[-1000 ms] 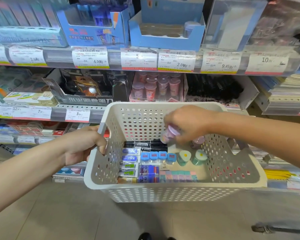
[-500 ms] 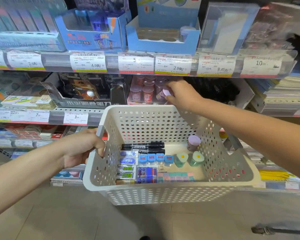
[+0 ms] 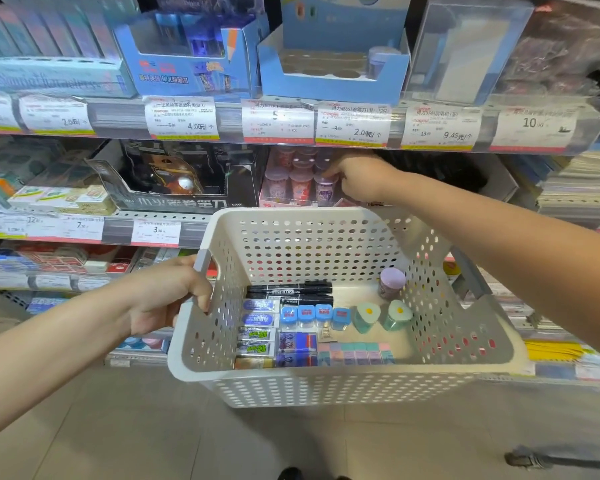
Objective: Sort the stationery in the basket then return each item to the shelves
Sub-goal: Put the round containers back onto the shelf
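Observation:
My left hand (image 3: 167, 296) grips the left handle of a white perforated basket (image 3: 326, 375), held in front of the shelves. Inside lie two black markers (image 3: 288, 289), a row of blue sharpeners (image 3: 307, 315), two green egg-topped sharpeners (image 3: 364, 317), packed erasers (image 3: 257, 320), a strip of pastel erasers (image 3: 354, 353) and one purple-lidded jar (image 3: 391, 283). My right hand (image 3: 364, 178) reaches over the basket into the pink display box (image 3: 284, 202) on the middle shelf. Its fingertips pinch the lid of a purple jar (image 3: 324, 192) standing among similar jars.
Blue display boxes (image 3: 329, 81) stand on the upper shelf behind a rail of price labels (image 3: 352, 124). A black display box (image 3: 174, 188) sits left of the pink one. Stacked notebooks (image 3: 575, 188) fill the right side. Below is tiled floor (image 3: 153, 427).
My right hand lifted a purple jar out of the basket, carried it up and forward, and now sets it among the jars in the pink box. The basket dropped slightly in view.

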